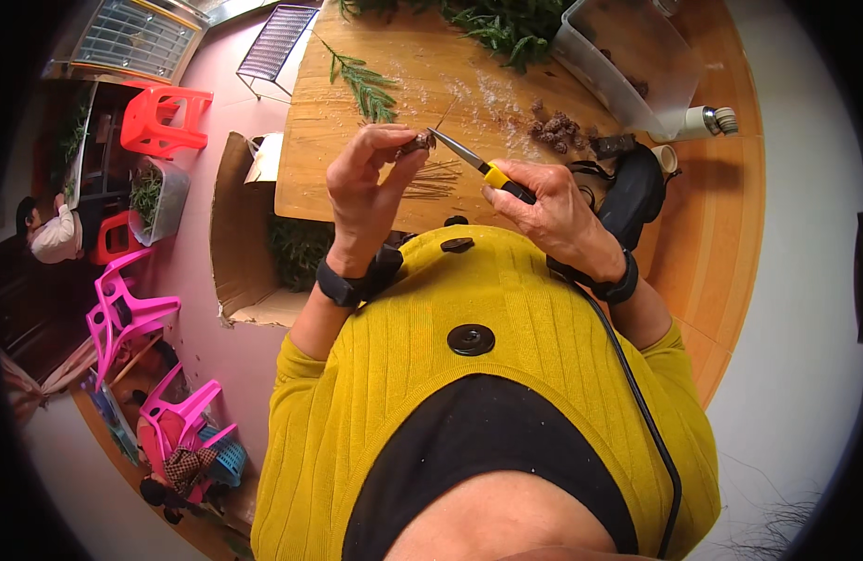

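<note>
Between the fingertips of my left hand [364, 187] is a small brown pine cone [417, 144]. A thin wire [445, 116] rises from beside it. My right hand [555, 213] is closed around needle-nose pliers [467, 156] with yellow and black handles. Their tip meets the cone's upper right side; whether the jaws grip the wire I cannot make out. Under my hands, a bunch of thin brown wires [433, 181] lies on the wooden table [403, 51]. Beyond the left hand rests a green artificial fir sprig [364, 86]. More pine cones [556, 132] are piled to the right.
A clear plastic bin [628, 56], a thermos flask [703, 122] and a black bag [637, 192] occupy the right side. Green foliage [506, 28] lies at the far edge. Left of the table stand a cardboard box [235, 215] and a red stool [160, 122]. Another person [57, 234] is farther left.
</note>
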The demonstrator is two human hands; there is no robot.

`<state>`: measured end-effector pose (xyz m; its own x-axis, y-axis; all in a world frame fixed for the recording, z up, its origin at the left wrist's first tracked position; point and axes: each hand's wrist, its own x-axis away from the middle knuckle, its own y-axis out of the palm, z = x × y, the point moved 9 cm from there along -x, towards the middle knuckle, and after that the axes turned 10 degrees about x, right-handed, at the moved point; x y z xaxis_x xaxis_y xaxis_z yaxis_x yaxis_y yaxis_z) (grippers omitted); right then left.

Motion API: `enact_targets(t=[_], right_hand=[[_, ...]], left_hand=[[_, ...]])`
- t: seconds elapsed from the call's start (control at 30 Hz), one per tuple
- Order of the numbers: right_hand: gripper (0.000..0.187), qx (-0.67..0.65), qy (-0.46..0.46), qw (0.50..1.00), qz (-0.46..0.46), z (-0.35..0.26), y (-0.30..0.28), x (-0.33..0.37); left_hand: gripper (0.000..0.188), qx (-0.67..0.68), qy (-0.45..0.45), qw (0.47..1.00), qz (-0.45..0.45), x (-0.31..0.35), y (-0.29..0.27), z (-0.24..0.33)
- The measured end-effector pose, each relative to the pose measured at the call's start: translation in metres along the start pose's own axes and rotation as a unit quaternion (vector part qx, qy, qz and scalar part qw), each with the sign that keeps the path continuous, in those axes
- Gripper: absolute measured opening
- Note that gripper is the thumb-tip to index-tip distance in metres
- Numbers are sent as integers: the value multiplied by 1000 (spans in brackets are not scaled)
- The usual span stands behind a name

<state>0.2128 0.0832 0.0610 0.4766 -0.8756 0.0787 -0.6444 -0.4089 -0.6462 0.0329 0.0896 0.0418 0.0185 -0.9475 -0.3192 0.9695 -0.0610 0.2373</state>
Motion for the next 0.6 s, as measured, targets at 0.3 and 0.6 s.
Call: enact_targets(t=[0.3, 0.6], right_hand=[[20, -41, 15, 999, 3, 5, 0, 1], [21, -31, 33, 999, -15, 2, 2, 2]], left_hand=[[21, 67, -73, 993, 60, -5, -2, -3], [23, -29, -44, 998, 29, -4, 0, -2]])
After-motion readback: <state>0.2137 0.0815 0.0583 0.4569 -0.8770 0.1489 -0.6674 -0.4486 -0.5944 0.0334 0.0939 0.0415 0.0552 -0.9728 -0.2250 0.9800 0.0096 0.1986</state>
